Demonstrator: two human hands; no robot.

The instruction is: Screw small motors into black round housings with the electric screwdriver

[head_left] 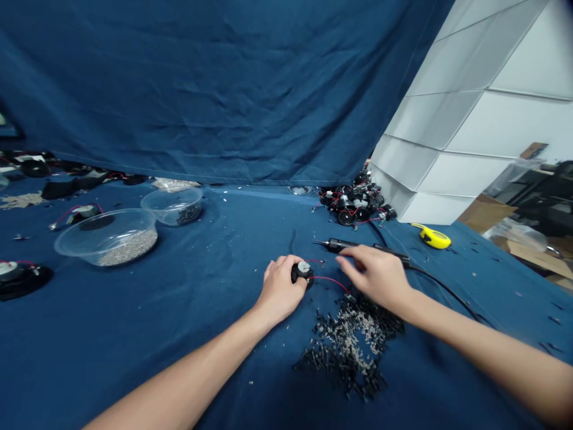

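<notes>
My left hand [281,286] has its fingers wrapped around a small motor [304,270] with a round silver top and a black base, resting on the blue cloth. Red wires run from the motor towards the right. My right hand [378,275] hovers beside an electric screwdriver [342,245], thumb and forefinger apart, with no object visible between them. The black screwdriver lies with its tip pointing left, its middle partly hidden by that hand. Below the right hand spreads a pile of small black and silver screws [353,334].
Two clear plastic bowls, a nearer bowl [74,245] and a farther bowl [150,200], hold small parts at left. A heap of wired motors [353,200] sits at the back beside white boxes [447,170]. A yellow tape measure [435,237] and the screwdriver's cable [447,289] lie right.
</notes>
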